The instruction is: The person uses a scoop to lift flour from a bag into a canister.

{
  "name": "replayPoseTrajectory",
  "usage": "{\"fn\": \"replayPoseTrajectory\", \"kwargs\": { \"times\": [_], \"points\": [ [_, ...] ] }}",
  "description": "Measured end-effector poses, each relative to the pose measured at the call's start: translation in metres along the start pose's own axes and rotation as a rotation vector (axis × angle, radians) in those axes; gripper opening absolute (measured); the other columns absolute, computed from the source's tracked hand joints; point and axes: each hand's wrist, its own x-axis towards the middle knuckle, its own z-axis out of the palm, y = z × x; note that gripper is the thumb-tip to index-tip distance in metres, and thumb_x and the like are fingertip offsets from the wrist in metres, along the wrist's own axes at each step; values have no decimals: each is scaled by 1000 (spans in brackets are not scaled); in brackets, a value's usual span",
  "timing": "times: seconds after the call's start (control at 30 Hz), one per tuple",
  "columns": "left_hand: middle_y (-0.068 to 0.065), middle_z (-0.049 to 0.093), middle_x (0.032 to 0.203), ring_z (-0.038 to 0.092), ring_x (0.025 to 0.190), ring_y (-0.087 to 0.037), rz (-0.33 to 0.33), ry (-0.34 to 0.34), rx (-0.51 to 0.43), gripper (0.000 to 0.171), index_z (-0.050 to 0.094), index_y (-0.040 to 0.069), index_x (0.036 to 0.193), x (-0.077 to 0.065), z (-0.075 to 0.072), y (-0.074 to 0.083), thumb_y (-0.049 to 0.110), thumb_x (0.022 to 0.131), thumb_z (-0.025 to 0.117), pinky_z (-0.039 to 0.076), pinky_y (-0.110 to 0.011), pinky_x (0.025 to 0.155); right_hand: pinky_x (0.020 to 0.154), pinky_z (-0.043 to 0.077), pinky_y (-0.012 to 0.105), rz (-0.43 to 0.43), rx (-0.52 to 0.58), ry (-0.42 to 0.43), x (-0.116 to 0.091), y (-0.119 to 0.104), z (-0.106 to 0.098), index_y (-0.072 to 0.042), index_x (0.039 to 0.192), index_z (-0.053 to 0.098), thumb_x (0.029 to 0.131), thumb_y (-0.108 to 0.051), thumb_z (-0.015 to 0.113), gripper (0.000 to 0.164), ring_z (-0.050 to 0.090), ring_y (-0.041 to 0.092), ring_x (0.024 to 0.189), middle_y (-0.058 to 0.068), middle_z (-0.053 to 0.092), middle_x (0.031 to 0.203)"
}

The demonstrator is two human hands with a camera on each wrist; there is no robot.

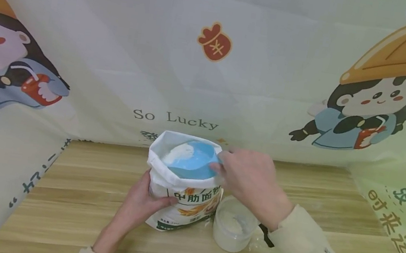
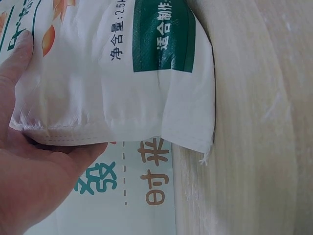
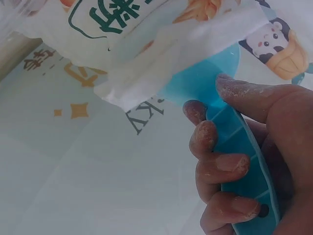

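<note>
A white flour bag (image 1: 184, 220) stands on the table with its top rolled open. My left hand (image 1: 140, 202) grips its left side, thumb across the printed front and fingers behind. In the left wrist view, the bag (image 2: 98, 93) shows its stitched lower edge. My right hand (image 1: 252, 179) holds a blue plastic scoop (image 1: 204, 155) at the mouth of the bag, with white flour (image 1: 180, 153) in it. In the right wrist view, flour-dusted fingers wrap round the ribbed handle of the scoop (image 3: 234, 132); the bag's rim hides part of the scoop's bowl.
Right of the bag, close beside it, stands a clear round tub (image 1: 231, 241) with some whitish content. A small black item (image 1: 266, 235) lies partly hidden behind the right wrist. Flour specks dot the wooden tabletop (image 1: 97, 176). Printed cloth walls (image 1: 140, 47) enclose the back and sides.
</note>
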Motion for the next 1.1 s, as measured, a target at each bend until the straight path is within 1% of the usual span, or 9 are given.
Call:
{"fn": "replayPoseTrajectory", "kwargs": {
  "times": [0.07,0.13,0.2,0.3,0.4,0.6,0.73,0.87,1.1],
  "points": [
    [-13,61,139,56,130,-35,1,1,0,91,42,10,150,0,0,0,20,75,94,42,-61,111,39,31,29,-1,8,-7,-1,1,-2,-16,76,65,96,-40,74,33,40,15,48,-5,43,58],
    [-13,61,138,56,130,-35,-1,3,5,91,42,9,150,0,0,0,20,75,94,43,-61,110,39,32,29,2,14,-31,-1,2,-6,-15,77,68,95,-40,75,32,41,15,48,-5,45,60],
    [-14,62,138,57,129,-36,-5,5,17,90,43,8,149,0,0,1,20,76,94,44,-61,109,40,32,29,1,19,-66,0,1,-9,-15,74,67,95,-38,76,33,41,16,49,-4,46,59],
    [-15,62,136,58,127,-37,-11,9,34,88,45,7,147,-1,1,2,21,75,94,46,-61,107,39,32,29,-6,9,-114,2,-4,-14,-17,65,61,95,-36,76,38,39,15,50,-4,44,58],
    [-16,62,136,58,126,-37,-16,9,42,88,45,7,147,-1,1,2,21,75,94,47,-60,107,38,30,29,-18,-18,-141,6,-9,-16,-20,59,54,95,-35,76,45,35,14,50,-5,41,55],
    [-15,62,135,58,126,-36,-14,8,44,88,45,8,147,-1,1,1,21,76,93,47,-60,107,39,29,28,-28,-29,-133,12,-17,-10,-20,57,55,95,-33,76,44,33,13,50,-5,40,54],
    [-15,62,135,58,126,-36,-13,6,46,87,44,8,147,-1,0,1,20,76,93,47,-59,107,38,29,28,-22,-42,-139,16,-21,-4,-20,58,56,96,-35,75,45,32,13,50,-5,37,54],
    [-15,63,135,59,126,-36,-17,8,51,86,44,8,147,-1,0,1,21,77,93,47,-59,107,38,28,28,-17,-53,-125,19,-23,2,-18,59,56,96,-38,73,46,32,14,49,-4,37,54],
    [-14,62,137,58,127,-36,-22,7,46,89,43,9,149,-1,0,1,20,76,93,46,-60,108,39,26,26,-1,2,-111,20,-20,17,-17,66,57,99,-36,72,41,32,13,50,-4,36,55]
  ]
}}
